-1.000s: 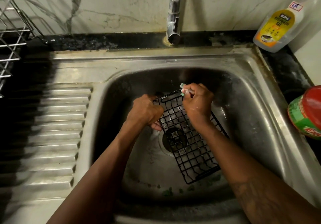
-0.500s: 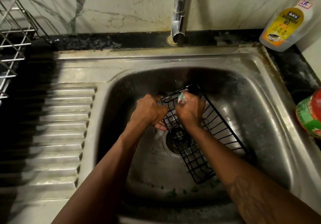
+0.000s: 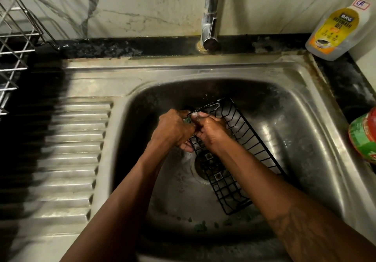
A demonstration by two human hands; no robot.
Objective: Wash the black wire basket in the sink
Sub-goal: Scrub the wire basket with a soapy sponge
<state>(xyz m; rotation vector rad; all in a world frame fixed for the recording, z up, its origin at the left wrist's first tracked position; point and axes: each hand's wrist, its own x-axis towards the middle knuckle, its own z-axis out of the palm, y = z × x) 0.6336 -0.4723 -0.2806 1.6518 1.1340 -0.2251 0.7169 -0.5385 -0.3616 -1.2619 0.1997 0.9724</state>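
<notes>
Where the steel sink (image 3: 317, 103) takes up most of the view, its ribbed drainboard (image 3: 67, 149) runs off to the sink's left and its basin sits dark and wet, w/ green scraps near the front wall. Wire dish rack (image 3: 12, 44) stands at far left behind the drainboard. Tap (image 3: 210, 17) rises from the ledge behind the sink, approx. centre, spout over the basin; no water stream visible. Dishwash gel bottle (image 3: 335, 27) leans at the sink's back right corner. Red-and-green container (image 3: 364, 137) sits beside the sink's right rim, partly out of frame.

Black wire basket (image 3: 240, 149) lies inside the basin, tilted, running diagonally over the drain (image 3: 201, 166) from back centre to front right; suds on its far end rail.

Left hand (image 3: 173, 129) is curled closed at the basket's far left corner, gripping the wire edge. Right hand (image 3: 211, 131) is also curled, fingers pinched on a small pale-green scrubbing item, pressed to the same corner; item mostly hidden, type n/k. Hands touch each other.
</notes>
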